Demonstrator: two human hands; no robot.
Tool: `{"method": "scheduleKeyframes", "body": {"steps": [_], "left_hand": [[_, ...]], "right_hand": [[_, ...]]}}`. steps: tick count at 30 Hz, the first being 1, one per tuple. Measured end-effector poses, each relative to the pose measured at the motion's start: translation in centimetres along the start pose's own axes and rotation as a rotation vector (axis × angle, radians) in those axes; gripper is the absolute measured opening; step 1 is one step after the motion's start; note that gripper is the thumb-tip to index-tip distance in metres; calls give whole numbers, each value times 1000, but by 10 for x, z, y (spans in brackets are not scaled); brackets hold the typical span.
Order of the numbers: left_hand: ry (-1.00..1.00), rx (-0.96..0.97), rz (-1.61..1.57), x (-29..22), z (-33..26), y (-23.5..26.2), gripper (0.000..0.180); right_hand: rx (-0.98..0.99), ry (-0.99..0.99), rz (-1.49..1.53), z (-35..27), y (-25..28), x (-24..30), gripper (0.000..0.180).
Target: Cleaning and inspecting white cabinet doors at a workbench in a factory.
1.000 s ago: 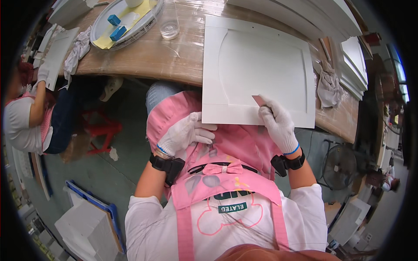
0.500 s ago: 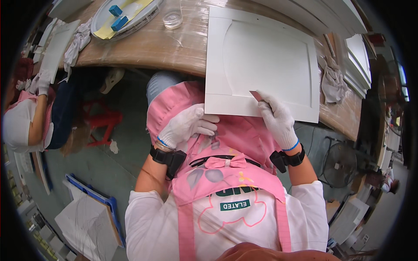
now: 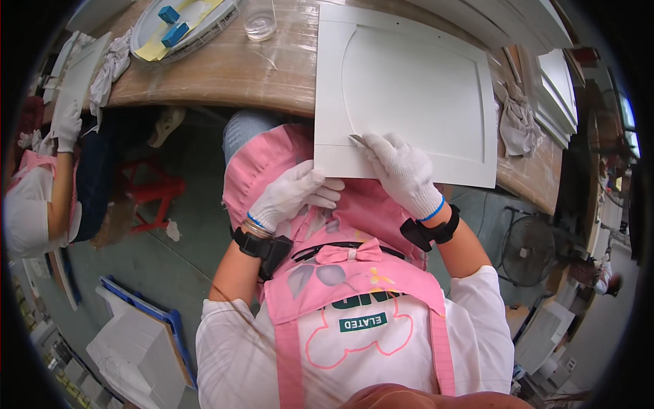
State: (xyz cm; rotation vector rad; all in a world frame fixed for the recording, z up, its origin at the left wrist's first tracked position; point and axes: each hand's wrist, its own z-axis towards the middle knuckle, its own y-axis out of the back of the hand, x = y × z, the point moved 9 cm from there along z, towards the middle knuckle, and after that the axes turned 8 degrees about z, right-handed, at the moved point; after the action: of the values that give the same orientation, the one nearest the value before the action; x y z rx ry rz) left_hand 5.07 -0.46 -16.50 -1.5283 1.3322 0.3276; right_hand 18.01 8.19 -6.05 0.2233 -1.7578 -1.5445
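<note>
1. Across the near edge of the bench [image 3: 204, 85], which is brown and wrapped in clear film, lies a white panel [image 3: 415, 95]; its near left corner juts past the bench edge, over the person's pink apron [image 3: 266, 153].
2. The panel's raised border frames a recessed field, with a curved line down the left side and two small dark dots near the far edge.
3. The right hand [image 3: 402, 167], in a white glove with a blue cuff edge, is over the panel's near border, thumb and fingers together, clamped on a thin flat piece [image 3: 356, 140]. The piece points left, close to the near end of the curved line; whether it touches the surface is hard to tell.
4. The left hand [image 3: 294, 191], gloved alike, is at the panel's near left corner with its fingers partly curled; whether they grip the edge cannot be told.
5. Left of the panel on the bench stand a clear cup [image 3: 259, 26] and, farther left, a round white tray [image 3: 216, 31] bearing a yellow sheet [image 3: 151, 49] and two blue blocks [image 3: 175, 34].
6. Just right of the panel lies a crumpled cloth [image 3: 521, 126], beside stacked white boards [image 3: 557, 95].
7. At far left, a co-worker's gloved hand [image 3: 67, 126] is at another white board [image 3: 80, 75]; a red stool [image 3: 153, 191] stands on the floor nearby.
</note>
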Motion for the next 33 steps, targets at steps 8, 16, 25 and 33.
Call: {"method": "scheduleKeyframes", "body": {"steps": [8,16,25,33], "left_hand": [[-42,55,9,-1,3,-1,50],[-77,86,-50,-8,3,-8,51],[-56,87,-34,-3,3,-3,49],[-76,115,-39,0,4,-3,50]], "right_hand": [[45,103,-12,-4,-5,6,44],[182,44,-40,-4,-10,7,48],[127,31,-51,-5,-6,6,48],[3,60,-10,5,-2,9,45]]}}
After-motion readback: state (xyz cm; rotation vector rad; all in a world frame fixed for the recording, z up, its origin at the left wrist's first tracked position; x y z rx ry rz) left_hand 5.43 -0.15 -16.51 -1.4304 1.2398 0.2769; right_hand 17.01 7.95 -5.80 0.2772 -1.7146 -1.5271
